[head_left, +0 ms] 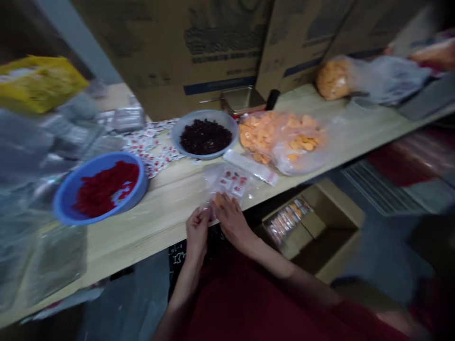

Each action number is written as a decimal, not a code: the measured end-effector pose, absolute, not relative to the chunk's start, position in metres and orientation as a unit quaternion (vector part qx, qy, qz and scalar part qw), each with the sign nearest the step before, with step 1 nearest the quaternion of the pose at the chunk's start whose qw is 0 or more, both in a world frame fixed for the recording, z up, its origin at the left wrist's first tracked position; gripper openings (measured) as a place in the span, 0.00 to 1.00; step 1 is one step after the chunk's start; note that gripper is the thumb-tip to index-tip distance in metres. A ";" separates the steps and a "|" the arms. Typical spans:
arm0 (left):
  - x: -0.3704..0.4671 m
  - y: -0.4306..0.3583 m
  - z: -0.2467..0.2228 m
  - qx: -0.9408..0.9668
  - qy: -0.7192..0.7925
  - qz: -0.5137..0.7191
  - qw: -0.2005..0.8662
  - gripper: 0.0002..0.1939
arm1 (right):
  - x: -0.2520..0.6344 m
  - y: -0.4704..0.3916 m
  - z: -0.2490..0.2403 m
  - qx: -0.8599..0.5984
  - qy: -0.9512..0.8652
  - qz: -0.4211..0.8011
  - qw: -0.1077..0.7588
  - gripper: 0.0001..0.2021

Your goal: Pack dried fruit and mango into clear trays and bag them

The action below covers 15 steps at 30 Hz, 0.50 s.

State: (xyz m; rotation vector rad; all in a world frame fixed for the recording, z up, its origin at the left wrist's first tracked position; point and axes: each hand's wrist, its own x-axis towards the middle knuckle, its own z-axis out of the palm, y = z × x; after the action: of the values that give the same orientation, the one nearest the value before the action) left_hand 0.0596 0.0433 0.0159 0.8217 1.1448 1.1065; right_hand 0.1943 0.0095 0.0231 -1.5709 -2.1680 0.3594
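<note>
At the table's front edge lies a clear plastic bag (pixel 232 180) with several small white-and-red packets in it. My left hand (pixel 197 229) is closed in a pinch on the bag's near corner. My right hand (pixel 232 220) rests over the near part of the bag, and something orange shows at its fingertips; what exactly its fingers hold is hidden. Just beyond the bag is a long white plastic strip (pixel 250 166). Behind it stands a pale bowl (pixel 175 137) of dark pieces, with plastic bags of orange slices (pixel 261 132) to its right.
A blue basin (pixel 60 203) with red pieces sits at the left, near scattered small packets (pixel 156 154) and clear bags. A yellow bag (pixel 40 85) is far left. Cardboard boxes (pixel 159 71) stand behind a scale (pixel 245 99). Below the table, an open carton (pixel 341 203) holds packed bags.
</note>
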 end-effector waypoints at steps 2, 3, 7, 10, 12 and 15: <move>0.061 0.037 0.027 0.385 0.491 0.456 0.635 0.13 | 0.198 0.006 0.025 -0.585 -0.764 0.120 0.243 0.31; 0.063 0.034 0.033 0.399 0.486 0.437 0.644 0.12 | 0.203 0.005 0.028 -0.591 -0.752 0.120 0.265 0.30; 0.072 0.026 0.053 0.437 0.470 0.372 0.671 0.17 | 0.239 -0.007 0.059 -0.568 -0.721 0.157 0.364 0.28; 0.077 0.032 0.060 0.463 0.461 0.360 0.666 0.25 | 0.280 -0.028 0.099 -0.563 -0.674 0.215 0.427 0.25; 0.076 0.039 0.059 0.473 0.471 0.374 0.644 0.26 | 0.311 -0.052 0.124 -0.606 -0.603 0.234 0.463 0.22; 0.071 0.051 0.052 0.463 0.501 0.399 0.612 0.25 | 0.362 -0.096 0.143 -0.696 -0.491 0.195 0.486 0.17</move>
State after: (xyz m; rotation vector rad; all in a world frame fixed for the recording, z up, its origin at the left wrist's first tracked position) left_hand 0.0713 0.0508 0.0518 1.0687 1.1564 0.9214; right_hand 0.3625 -0.0964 0.1431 -1.6941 -1.1958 0.4742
